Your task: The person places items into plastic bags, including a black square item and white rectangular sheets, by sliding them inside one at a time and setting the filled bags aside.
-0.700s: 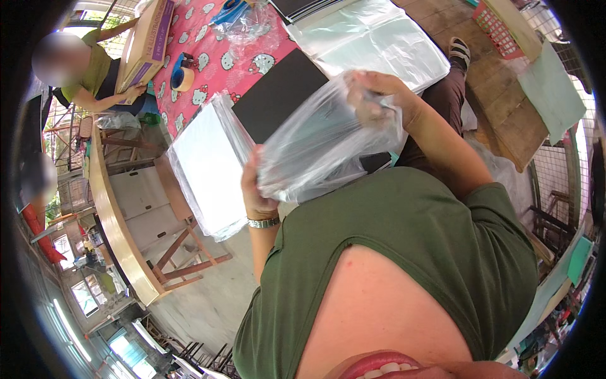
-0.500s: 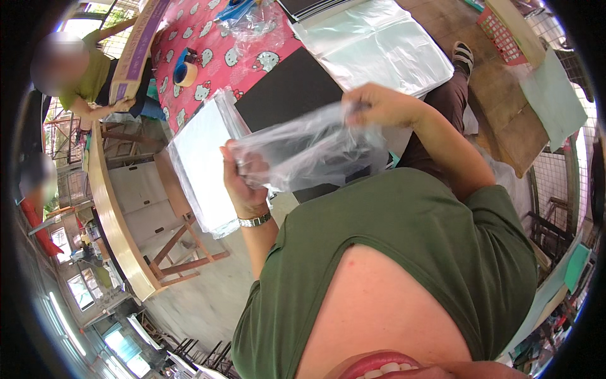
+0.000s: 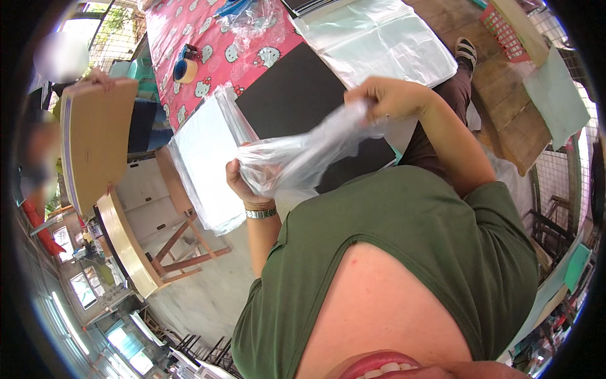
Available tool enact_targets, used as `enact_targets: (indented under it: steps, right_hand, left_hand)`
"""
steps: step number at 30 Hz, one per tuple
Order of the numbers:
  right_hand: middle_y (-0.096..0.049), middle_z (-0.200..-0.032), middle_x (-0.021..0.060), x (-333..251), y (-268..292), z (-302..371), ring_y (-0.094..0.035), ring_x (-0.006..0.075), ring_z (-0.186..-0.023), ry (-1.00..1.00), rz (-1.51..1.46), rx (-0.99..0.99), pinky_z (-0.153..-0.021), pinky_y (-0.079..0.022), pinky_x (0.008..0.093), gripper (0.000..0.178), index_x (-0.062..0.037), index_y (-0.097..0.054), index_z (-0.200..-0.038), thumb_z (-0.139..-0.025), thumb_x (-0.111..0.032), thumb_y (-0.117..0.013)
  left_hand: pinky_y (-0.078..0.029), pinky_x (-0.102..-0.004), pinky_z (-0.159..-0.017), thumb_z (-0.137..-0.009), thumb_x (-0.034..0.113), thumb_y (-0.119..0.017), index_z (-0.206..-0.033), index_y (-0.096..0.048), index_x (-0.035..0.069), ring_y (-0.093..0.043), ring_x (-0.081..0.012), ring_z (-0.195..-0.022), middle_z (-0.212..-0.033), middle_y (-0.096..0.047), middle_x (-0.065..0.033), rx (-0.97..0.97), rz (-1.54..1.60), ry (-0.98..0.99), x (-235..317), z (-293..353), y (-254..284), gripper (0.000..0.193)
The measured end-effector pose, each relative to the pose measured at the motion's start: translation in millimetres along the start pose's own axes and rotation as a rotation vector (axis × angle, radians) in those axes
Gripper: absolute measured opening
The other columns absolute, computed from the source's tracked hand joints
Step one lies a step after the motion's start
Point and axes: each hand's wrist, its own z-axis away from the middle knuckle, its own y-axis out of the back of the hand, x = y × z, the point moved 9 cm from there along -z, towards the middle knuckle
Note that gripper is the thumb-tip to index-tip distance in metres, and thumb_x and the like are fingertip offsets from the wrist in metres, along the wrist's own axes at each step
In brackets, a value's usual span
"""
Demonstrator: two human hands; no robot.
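A clear plastic bag (image 3: 303, 155) is stretched between my two hands, above a black board (image 3: 287, 95). My right hand (image 3: 392, 100) pinches one end of it, fingers closed. At the other end my left hand (image 3: 243, 183) is closed on the plastic, with a metal-banded watch (image 3: 261, 213) on its wrist. Some left fingers show only through the film, and I cannot tell whether they are inside the bag. Beside my left hand lies a stack of white sheets in clear plastic (image 3: 208, 164). Beyond my right hand lies a pile of clear plastic bags (image 3: 385, 44).
A tape dispenser (image 3: 185, 68) and crumpled plastic (image 3: 255, 28) rest on the pink patterned tablecloth (image 3: 218, 60). At the left, a person holds a large flat carton (image 3: 98, 139) over a wooden table (image 3: 129, 246). A red basket (image 3: 505, 31) stands at the far right.
The bag, spread wide before, is now gathered and twisted between my hands. My left hand has moved slightly lower. The other person's carton has swung down and leftward, its broad side now showing.
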Motion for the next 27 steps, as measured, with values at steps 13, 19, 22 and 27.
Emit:
enact_targets:
  steps: [13,19,22,27]
  right_hand:
    - [-0.052,-0.064,-0.0014,4,30,-15,-0.044,0.005,-0.048,-0.022,-0.385,0.069,-0.045,-0.036,0.017,0.032,0.0026,-0.059,-0.093,-0.078,-0.024,-0.065]
    - [-0.056,-0.088,0.0064,12,91,-55,-0.055,0.0102,-0.079,0.151,-0.52,0.289,-0.07,-0.045,0.024,0.04,0.0008,-0.052,-0.106,-0.07,-0.014,-0.063]
    - [-0.059,-0.094,0.0101,54,126,-113,-0.057,0.0155,-0.089,-0.007,-0.032,0.519,-0.079,-0.045,0.0285,0.037,-0.0052,-0.056,-0.107,-0.071,-0.013,-0.059]
    - [-0.06,-0.1,0.02,74,154,-178,-0.057,0.0308,-0.098,-0.182,0.947,0.677,-0.084,-0.044,0.0402,0.034,-0.0065,-0.059,-0.108,-0.075,-0.013,-0.053]
  left_hand:
    - [-0.046,-0.0397,-0.084,-0.077,0.019,-0.056,-0.106,-0.055,-0.002,-0.059,-0.0264,-0.092,-0.102,-0.061,-0.0153,0.196,-0.133,-0.2,26,-6,43,0.036]
    - [-0.05,-0.0326,-0.072,-0.078,0.015,-0.055,-0.092,-0.058,0.001,-0.061,-0.0219,-0.079,-0.087,-0.063,-0.01,0.358,-0.4,-0.058,45,-59,92,0.02]
    - [-0.046,-0.0343,-0.062,-0.078,0.013,-0.053,-0.084,-0.058,0.001,-0.058,-0.019,-0.069,-0.078,-0.061,-0.0087,0.676,-1.086,-0.189,103,-96,144,0.015]
    - [-0.045,-0.0336,-0.061,-0.079,0.017,-0.051,-0.085,-0.062,-0.006,-0.056,-0.0221,-0.062,-0.068,-0.061,-0.0135,0.836,-1.813,-0.092,132,-159,162,0.026]
